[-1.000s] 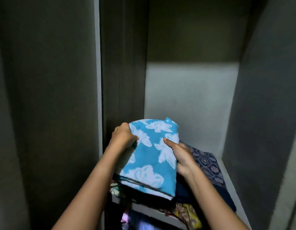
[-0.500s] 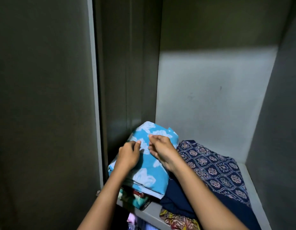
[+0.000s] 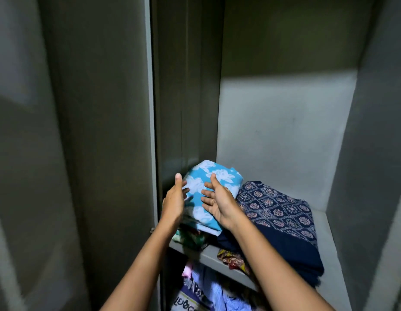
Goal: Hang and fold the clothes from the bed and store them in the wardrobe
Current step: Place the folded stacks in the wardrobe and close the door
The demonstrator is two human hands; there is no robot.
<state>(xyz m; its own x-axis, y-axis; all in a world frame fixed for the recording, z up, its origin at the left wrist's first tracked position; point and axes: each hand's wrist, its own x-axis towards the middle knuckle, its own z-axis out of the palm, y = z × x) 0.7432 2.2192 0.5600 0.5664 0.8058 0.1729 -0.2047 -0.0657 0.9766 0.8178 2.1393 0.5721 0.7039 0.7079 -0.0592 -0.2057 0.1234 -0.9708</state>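
The blue floral cloth (image 3: 212,194), folded, sits on top of a small stack at the left end of the wardrobe shelf (image 3: 208,257), tucked against the left inner wall. Both hands are right over it: the left hand (image 3: 175,198) at its left edge, the right hand (image 3: 219,203) on its near right side, fingers spread and palms turned in, gripping nothing. Whether the palms actually touch the fabric is hard to call.

Just beside it on the right lies a navy patterned garment (image 3: 278,212), its dark edge hanging over the shelf lip. Under the shelf, more clothes (image 3: 208,290) are bundled.

To finish this well, I'd say square the bundle back from the shelf edge, press it flat so the pile underneath doesn't slump, then draw both hands straight out without snagging a fold.
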